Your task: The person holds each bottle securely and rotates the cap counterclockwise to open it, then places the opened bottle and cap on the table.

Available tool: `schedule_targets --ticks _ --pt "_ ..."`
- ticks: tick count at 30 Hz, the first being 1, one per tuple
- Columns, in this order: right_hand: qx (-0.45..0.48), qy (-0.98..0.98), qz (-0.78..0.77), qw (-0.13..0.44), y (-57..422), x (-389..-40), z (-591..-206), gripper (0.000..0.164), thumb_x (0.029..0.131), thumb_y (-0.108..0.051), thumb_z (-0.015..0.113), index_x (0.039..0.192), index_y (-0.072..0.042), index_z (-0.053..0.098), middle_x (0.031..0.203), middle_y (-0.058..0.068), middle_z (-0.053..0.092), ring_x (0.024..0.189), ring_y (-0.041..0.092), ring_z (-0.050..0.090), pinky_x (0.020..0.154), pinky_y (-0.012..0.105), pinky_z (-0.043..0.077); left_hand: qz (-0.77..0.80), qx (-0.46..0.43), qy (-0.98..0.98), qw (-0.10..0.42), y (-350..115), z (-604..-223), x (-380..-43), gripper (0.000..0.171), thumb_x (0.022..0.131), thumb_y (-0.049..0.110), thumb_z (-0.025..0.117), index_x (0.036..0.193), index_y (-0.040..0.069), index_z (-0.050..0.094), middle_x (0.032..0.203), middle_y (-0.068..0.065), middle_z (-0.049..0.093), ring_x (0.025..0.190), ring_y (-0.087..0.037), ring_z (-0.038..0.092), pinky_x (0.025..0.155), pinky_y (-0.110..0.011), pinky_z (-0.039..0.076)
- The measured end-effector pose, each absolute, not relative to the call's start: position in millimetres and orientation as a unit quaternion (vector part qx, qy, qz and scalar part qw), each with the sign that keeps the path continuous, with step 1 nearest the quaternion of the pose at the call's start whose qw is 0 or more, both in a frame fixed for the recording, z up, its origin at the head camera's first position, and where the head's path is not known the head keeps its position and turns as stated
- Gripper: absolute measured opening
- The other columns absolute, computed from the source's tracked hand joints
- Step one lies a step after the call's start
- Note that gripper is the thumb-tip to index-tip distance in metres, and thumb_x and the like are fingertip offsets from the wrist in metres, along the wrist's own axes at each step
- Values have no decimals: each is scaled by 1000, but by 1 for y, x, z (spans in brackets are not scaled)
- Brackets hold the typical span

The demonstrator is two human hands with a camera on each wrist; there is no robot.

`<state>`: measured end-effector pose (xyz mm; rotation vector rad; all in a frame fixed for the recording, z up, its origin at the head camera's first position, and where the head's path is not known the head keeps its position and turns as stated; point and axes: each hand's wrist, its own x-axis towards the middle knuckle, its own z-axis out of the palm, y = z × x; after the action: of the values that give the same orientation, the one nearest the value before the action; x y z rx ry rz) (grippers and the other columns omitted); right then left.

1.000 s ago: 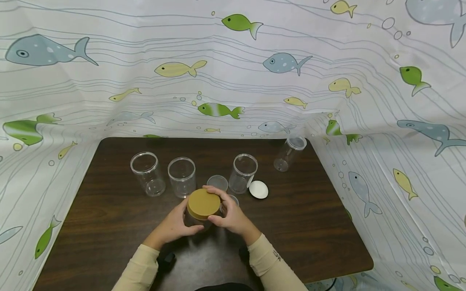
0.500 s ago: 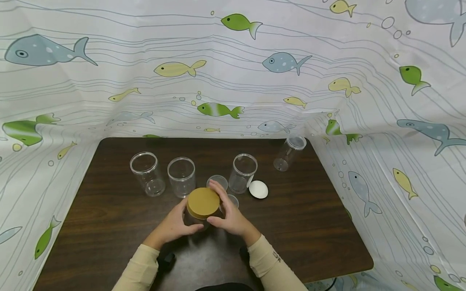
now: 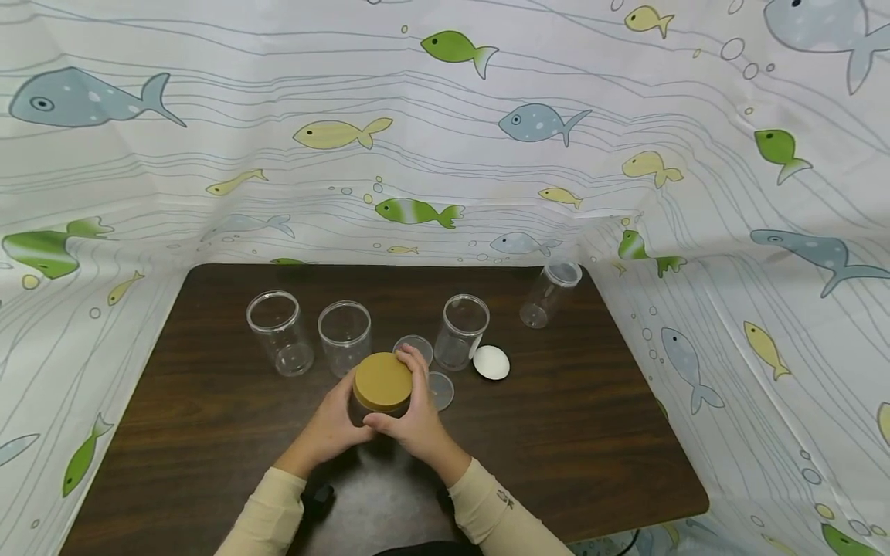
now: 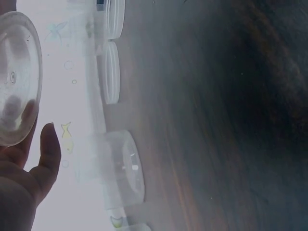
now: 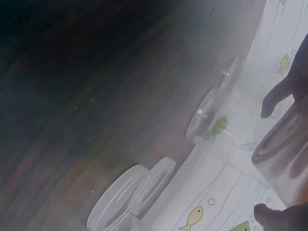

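A clear jar [image 4: 17, 82] with a mustard-yellow lid [image 3: 382, 381] is held between both hands, above the table; its round bottom shows in the left wrist view. My left hand [image 3: 332, 427] grips the jar's left side, thumb toward the near side. On the other side my right hand [image 3: 419, 421] curls round the jar just at the lid, its thumb across the front and its fingers along the far right edge. The hands hide most of the jar's body. Close behind them lie two clear disc lids [image 3: 441, 391], one partly covered by the right fingers.
Two open clear jars [image 3: 280, 333] stand at the back left. Another open jar [image 3: 462, 332] is behind the right hand, beside a white disc lid [image 3: 491, 363]. A lidded clear jar [image 3: 551, 293] stands at the far right corner of the dark wooden table [image 3: 556, 440].
My right hand has shifted left, its thumb now farther across the jar's front. The jar has moved slightly left and away, and more of the nearer clear lid shows.
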<state>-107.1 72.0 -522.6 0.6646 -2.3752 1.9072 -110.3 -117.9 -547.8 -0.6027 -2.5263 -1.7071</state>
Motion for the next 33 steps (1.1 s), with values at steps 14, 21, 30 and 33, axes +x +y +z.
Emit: schedule_targets --ticks 14,21,30,33 --pt "196 -773 599 65 69 -106 -524 99 66 -79 64 139 -16 46 129 8 29 124 25 36 105 43 38 -507 -201 -837 39 -115 -543 -108 94 69 16 88 149 0 41 134 -15 59 119 -29 57 101 -54 45" --pt "195 -769 608 15 79 -107 -520 72 83 -45 84 141 -21 49 141 3 34 129 23 40 108 48 38 -522 -206 -827 28 -118 -546 -107 91 72 14 89 150 6 42 134 -10 60 119 -24 57 101 -46 46" --pt "257 -731 631 -6 92 -114 -522 63 92 -40 75 143 -11 50 151 9 42 136 28 43 108 46 41 -519 -217 -827 27 -120 -549 -108 85 75 26 91 146 14 45 129 -1 62 114 -18 60 96 -43 50" --pt "252 -726 640 -11 94 -114 -524 61 95 -36 73 142 -7 48 154 11 40 137 30 43 109 46 40 -513 -220 -829 25 -119 -550 -109 87 75 28 91 147 14 44 128 0 62 113 -17 60 96 -44 51"
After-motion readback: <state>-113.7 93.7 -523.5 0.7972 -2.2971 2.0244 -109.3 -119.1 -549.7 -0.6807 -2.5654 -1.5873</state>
